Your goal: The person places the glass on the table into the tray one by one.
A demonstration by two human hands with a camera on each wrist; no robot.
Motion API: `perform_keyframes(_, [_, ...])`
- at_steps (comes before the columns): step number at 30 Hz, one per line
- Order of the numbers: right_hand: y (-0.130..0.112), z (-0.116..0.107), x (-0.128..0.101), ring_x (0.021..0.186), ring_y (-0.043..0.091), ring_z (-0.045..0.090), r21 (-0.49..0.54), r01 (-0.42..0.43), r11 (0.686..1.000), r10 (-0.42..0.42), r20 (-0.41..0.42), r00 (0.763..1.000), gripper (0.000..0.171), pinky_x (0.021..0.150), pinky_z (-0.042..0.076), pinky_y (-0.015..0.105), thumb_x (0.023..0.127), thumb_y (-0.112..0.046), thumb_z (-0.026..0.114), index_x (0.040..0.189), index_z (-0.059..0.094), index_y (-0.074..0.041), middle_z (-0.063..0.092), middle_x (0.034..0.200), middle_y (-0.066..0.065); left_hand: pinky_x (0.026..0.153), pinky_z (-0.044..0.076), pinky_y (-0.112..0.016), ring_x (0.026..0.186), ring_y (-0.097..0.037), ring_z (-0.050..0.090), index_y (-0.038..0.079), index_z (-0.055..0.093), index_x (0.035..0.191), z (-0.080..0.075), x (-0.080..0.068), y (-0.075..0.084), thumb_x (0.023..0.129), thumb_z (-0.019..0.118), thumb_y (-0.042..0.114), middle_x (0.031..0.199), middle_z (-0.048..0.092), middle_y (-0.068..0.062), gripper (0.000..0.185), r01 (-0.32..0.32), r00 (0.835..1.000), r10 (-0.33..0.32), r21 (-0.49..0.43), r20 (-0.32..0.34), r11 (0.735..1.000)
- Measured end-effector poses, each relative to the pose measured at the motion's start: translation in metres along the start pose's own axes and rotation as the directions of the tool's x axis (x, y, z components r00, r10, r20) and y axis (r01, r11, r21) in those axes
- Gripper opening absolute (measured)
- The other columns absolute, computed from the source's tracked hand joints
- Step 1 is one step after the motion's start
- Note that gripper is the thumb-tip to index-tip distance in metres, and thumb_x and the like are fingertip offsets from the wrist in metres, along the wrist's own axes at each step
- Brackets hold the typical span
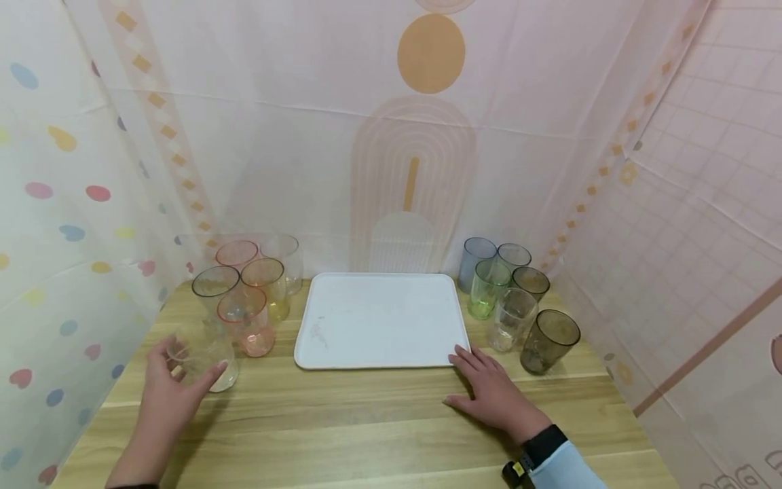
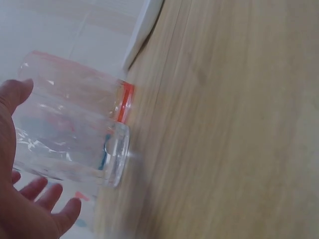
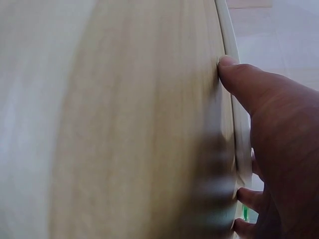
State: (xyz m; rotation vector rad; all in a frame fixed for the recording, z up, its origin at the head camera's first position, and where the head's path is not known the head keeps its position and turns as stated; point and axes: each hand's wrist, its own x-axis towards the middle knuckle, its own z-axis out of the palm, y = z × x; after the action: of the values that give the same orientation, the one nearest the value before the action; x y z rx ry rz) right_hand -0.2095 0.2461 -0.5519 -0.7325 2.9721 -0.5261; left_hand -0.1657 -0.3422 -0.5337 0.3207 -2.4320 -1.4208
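Observation:
My left hand (image 1: 188,367) cups a clear glass (image 1: 206,348) at the table's front left, thumb on its right side and fingers spread on its left. The left wrist view shows this hand (image 2: 30,204) spread beside the clear glass (image 2: 75,144), thumb tip by its wall and no firm grip visible. A white tray (image 1: 379,292) lies bare in the middle. With its fingers straight, my right hand (image 1: 476,373) lies flat on the wooden table (image 1: 366,428), fingertips touching the tray's near right corner. In the right wrist view the thumb (image 3: 249,84) presses against the tray edge (image 3: 230,45).
Behind the clear glass stand several tinted glasses, a red one (image 1: 247,319) nearest. Right of the tray is a second group, among them a green glass (image 1: 485,288) and a dark grey one (image 1: 550,339). Fabric walls close in the back and sides.

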Motion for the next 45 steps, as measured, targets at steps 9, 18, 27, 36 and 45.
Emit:
perform_keyframes(9, [0.0, 0.0, 0.001, 0.163, 0.048, 0.029, 0.019, 0.001, 1.0, -0.001, 0.016, 1.0, 0.085, 0.127, 0.028, 0.073, 0.1, -0.064, 0.075, 0.166, 0.051, -0.016, 0.038, 0.178, 0.009, 0.084, 0.038, -0.002, 0.132, -0.022, 0.051, 0.0, 0.025, 0.17, 0.0, 0.005, -0.008, 0.101, 0.085, 0.039, 0.16, 0.049, -0.026, 0.1, -0.043, 0.998, 0.038, 0.088, 0.052, 0.995])
perform_keyframes(18, [-0.001, -0.001, 0.001, 0.163, 0.048, 0.029, 0.019, 0.0, 1.0, 0.0, 0.015, 1.0, 0.086, 0.126, 0.029, 0.073, 0.1, -0.064, 0.075, 0.166, 0.051, -0.015, 0.038, 0.178, 0.009, 0.081, 0.038, -0.002, 0.121, -0.002, 0.046, -0.002, 0.027, 0.167, 0.001, -0.006, -0.005, 0.099, 0.087, 0.036, 0.155, 0.052, -0.025, 0.098, -0.053, 0.996, 0.048, 0.076, 0.069, 0.996])
perform_keyframes(27, [-0.001, -0.003, 0.002, 0.163, 0.049, 0.029, 0.015, -0.001, 1.0, 0.0, 0.009, 1.0, 0.086, 0.127, 0.028, 0.072, 0.1, -0.064, 0.075, 0.166, 0.051, -0.015, 0.038, 0.178, 0.009, 0.086, 0.037, -0.008, 0.131, -0.023, 0.049, -0.003, 0.029, 0.164, 0.01, -0.027, 0.013, 0.097, 0.09, 0.03, 0.153, 0.051, -0.022, 0.096, -0.069, 0.995, 0.066, 0.035, 0.073, 0.997])
perform_keyframes(36, [-0.002, -0.004, 0.0, 0.163, 0.049, 0.029, 0.026, 0.003, 1.0, -0.003, 0.013, 1.0, 0.085, 0.127, 0.028, 0.073, 0.1, -0.062, 0.076, 0.166, 0.051, -0.013, 0.038, 0.178, 0.011, 0.089, 0.039, -0.016, 0.131, -0.028, 0.049, -0.003, 0.038, 0.158, 0.032, -0.047, 0.036, 0.095, 0.092, 0.032, 0.148, 0.054, -0.02, 0.09, -0.127, 0.986, 0.119, 0.065, 0.119, 0.99])
perform_keyframes(45, [-0.003, -0.003, -0.001, 0.163, 0.049, 0.028, 0.032, -0.002, 0.999, 0.002, 0.016, 1.0, 0.085, 0.126, 0.027, 0.074, 0.101, -0.062, 0.075, 0.166, 0.051, -0.014, 0.037, 0.178, 0.01, 0.1, 0.045, -0.038, 0.134, -0.028, 0.052, 0.002, 0.042, 0.156, 0.066, -0.054, 0.061, 0.093, 0.094, 0.031, 0.147, 0.06, -0.019, 0.086, -0.143, 0.972, 0.14, 0.001, 0.189, 0.99])
